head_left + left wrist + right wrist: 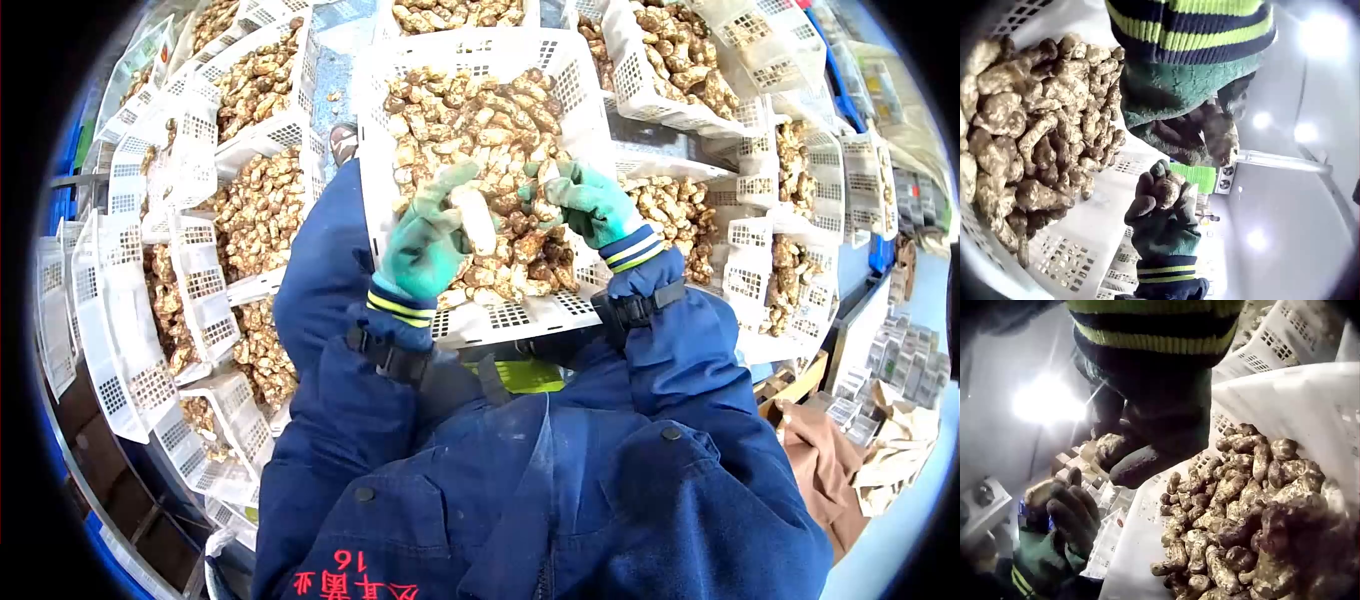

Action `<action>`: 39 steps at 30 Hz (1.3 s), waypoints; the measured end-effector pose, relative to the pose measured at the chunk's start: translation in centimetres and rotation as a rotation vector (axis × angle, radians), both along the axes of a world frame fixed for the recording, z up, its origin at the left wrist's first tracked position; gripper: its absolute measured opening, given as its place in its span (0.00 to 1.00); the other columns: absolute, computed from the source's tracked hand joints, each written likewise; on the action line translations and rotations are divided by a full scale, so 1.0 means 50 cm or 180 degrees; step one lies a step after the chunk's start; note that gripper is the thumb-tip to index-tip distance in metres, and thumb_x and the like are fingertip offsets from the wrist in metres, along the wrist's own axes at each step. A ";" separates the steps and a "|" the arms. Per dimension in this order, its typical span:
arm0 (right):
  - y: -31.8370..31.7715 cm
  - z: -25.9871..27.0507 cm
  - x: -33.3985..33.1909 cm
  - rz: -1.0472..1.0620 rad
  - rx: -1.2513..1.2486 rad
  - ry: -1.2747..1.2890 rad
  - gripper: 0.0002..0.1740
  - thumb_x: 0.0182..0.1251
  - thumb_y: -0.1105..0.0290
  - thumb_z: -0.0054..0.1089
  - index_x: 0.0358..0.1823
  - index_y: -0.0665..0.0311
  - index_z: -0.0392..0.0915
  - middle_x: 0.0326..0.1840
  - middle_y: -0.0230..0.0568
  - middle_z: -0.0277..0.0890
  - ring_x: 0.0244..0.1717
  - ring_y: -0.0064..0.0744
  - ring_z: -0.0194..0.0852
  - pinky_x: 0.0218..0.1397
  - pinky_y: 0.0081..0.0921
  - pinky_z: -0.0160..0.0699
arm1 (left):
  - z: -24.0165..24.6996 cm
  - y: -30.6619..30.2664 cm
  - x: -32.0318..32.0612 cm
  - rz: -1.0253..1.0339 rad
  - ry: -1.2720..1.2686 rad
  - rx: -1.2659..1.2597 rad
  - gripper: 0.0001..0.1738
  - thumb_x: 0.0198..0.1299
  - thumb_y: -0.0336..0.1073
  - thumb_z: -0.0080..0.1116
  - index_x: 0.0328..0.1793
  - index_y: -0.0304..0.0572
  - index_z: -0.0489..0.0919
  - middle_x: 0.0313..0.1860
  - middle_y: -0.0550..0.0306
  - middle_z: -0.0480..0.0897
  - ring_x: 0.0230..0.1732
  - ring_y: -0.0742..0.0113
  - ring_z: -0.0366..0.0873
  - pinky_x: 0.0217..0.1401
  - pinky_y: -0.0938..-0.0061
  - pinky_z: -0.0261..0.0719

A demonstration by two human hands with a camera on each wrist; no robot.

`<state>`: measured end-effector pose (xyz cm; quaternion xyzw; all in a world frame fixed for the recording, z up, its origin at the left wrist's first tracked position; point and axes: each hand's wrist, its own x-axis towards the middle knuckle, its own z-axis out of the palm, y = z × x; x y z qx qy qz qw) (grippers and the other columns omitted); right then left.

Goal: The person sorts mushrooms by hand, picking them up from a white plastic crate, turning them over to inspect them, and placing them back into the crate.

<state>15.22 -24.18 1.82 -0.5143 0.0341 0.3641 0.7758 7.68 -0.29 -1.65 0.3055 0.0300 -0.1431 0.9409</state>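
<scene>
A white plastic crate [585, 115] full of brown-and-cream mushrooms [480, 115] stands in front of me. My left hand [420, 245], in a green glove, grips a long pale mushroom [476, 222] above the crate's near half. On the other side, my gloved right hand [597, 207] pinches a shorter mushroom [545, 188] between thumb and fingers. In the left wrist view, the right hand's mushroom [1168, 189] shows its rounded side, ringed by dark fingertips. The right wrist view shows one end of the left hand's mushroom [1037, 494] poking out past curled fingers.
More white crates of mushrooms are packed along the left [262, 210] and right [675, 215], close to both arms. Another crate [455, 15] sits beyond the middle one. At lower right lie brown cloth [820, 460] and stacked clear boxes [900, 360].
</scene>
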 end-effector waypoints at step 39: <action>0.061 -0.252 0.222 0.0737 -0.2165 -0.0948 0.14 0.69 0.69 0.56 0.55 0.61 0.78 0.42 0.33 0.82 0.37 0.17 0.75 0.38 0.16 0.75 | -0.076 -0.028 0.003 0.0431 0.1127 -0.0656 0.19 0.73 0.40 0.44 0.56 0.30 0.75 0.48 0.46 0.81 0.54 0.52 0.80 0.63 0.57 0.78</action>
